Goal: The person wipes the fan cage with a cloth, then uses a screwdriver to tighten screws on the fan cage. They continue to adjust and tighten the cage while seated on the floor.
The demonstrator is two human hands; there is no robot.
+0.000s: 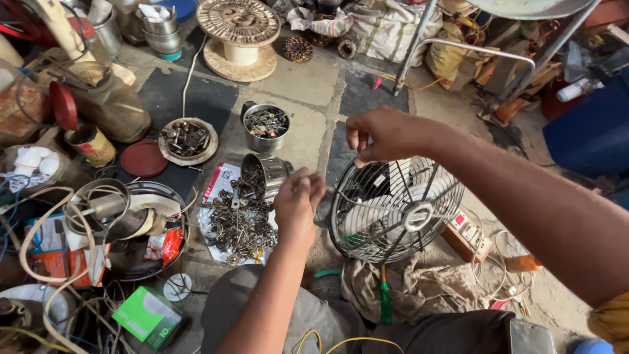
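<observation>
The fan (395, 210) lies on the floor, its wire grille facing up. The right hand (380, 134) hovers over the fan's far rim, fingers curled narrow; whether they pinch anything I cannot tell. The left hand (298, 203), just left of the fan, is loosely closed beside a tipped steel cup (265, 174) spilling a heap of screws (239, 223).

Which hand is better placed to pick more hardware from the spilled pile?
Probably the left hand: it hovers beside the tipped steel cup and the pile of metal nuts and bolts. The right hand sits farther away, atop the round wire fan guard.
</observation>
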